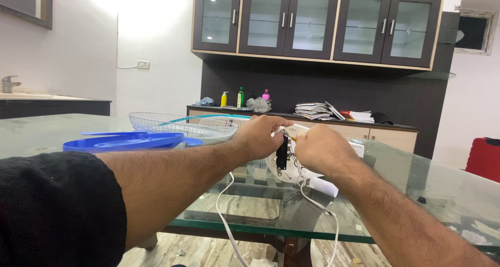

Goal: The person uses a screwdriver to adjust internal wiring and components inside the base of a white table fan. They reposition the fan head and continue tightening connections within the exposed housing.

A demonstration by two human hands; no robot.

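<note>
Both hands, left hand (259, 136) and right hand (322, 148), are gripping the white fan housing (291, 168) with curled fingers. Left of the housing, a wire fan guard (177, 124) is lying on the glass table (416, 186).

- The left hand (259, 136) and right hand (320, 150) cover most of the white fan housing (291, 168); what the fingertips pinch there cannot be told.
- The small black part (282, 153) between the hands is too small to identify.
- The white cord (225, 215) runs off the bottom edge, its end unseen.
- The blue fan blade (125, 140) hides the near rim of the wire guard (177, 124).
- The sleeve (57, 210) is cut off by the left and bottom edges.
- The red object (484, 157) is cut off at the right edge.
- The bottles (240, 98) on the far counter are too small to tell apart.
</note>
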